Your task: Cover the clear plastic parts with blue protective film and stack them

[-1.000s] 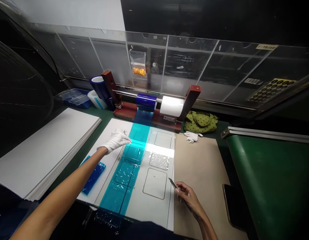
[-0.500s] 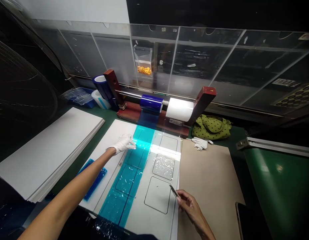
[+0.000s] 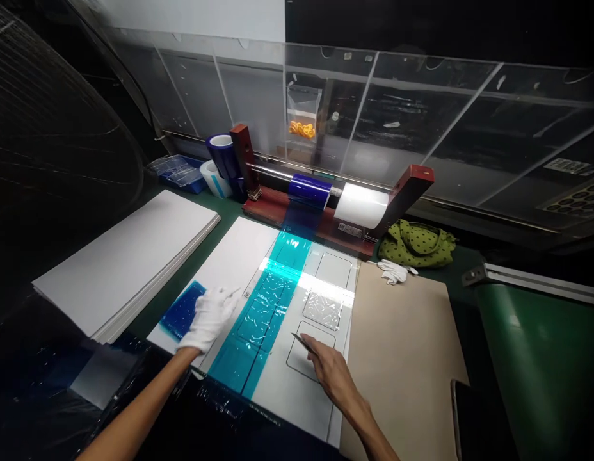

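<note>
My left hand [image 3: 213,317], in a white glove, is between a dark blue film stack [image 3: 182,310] and a long teal film strip [image 3: 251,326]. Its fingers are stretched out, slightly blurred, with nothing visible in them. Bare, my right hand [image 3: 330,371] grips a slim craft knife [image 3: 304,342], its tip pointing left over a rounded-square outline on the white sheet [image 3: 287,390]. The teal strip runs down across the sheet from a blue film roll [image 3: 310,191], wrinkled in its middle. Right of it lies a crinkled clear film square [image 3: 322,309].
A dark red wooden stand [image 3: 263,214] holds the blue roll and a white roll [image 3: 361,205]. Stacked white sheets [image 3: 128,256] lie left; brown board [image 3: 402,346], a white glove [image 3: 393,271] and a green dotted bag [image 3: 417,243] lie right. A phone-like dark object [image 3: 479,422] sits lower right.
My left hand has left the strip's upper part and come down toward the blue stack. My right hand with the knife has moved left and up over the sheet. The view has shifted left.
</note>
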`<action>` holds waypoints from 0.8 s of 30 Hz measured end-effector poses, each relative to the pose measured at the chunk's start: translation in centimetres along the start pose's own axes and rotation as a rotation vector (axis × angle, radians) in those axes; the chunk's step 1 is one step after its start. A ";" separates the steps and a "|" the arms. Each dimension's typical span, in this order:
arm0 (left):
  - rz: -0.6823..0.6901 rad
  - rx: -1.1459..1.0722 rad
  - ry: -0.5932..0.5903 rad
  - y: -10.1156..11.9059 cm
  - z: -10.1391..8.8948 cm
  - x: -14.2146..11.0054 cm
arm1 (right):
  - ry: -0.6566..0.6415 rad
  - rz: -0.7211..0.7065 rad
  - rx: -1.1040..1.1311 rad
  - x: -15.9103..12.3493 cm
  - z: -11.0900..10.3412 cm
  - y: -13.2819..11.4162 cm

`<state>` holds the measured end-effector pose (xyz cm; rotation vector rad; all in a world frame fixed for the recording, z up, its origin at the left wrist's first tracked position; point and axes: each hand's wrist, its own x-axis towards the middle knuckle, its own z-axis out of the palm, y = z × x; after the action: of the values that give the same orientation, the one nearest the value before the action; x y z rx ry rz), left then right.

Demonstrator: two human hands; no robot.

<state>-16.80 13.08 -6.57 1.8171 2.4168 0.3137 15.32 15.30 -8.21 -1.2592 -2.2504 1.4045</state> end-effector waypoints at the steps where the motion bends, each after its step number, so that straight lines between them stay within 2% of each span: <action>1: 0.002 0.019 -0.018 -0.6 0.2 -2.0 | -0.006 -0.040 -0.098 0.3 0.8 -0.9; 5: 0.062 0.055 -0.078 -2.8 1.9 -9.0 | -0.087 -0.087 -0.425 1.7 4.9 -4.1; 8: 0.120 0.101 -0.123 -3.9 3.7 -11.7 | -0.124 -0.080 -0.588 2.9 8.1 -6.1; 12: 0.113 0.070 -0.129 -4.7 5.3 -12.6 | -0.163 -0.051 -0.700 4.5 11.0 -8.2; 18: 0.064 -0.058 -0.130 -5.4 5.7 -13.0 | -0.191 -0.032 -0.828 6.5 13.0 -10.1; 21: -0.027 -0.124 -0.122 -5.5 5.1 -13.3 | -0.208 -0.039 -0.864 7.4 13.6 -10.7; 24: -0.199 -0.193 -0.102 -5.9 4.0 -14.2 | -0.222 -0.045 -0.884 7.9 14.1 -10.9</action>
<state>-17.49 -1.69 -12.38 1.4646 2.3797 0.4094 -3.55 10.22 -8.74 -1.2615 -3.1880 0.5101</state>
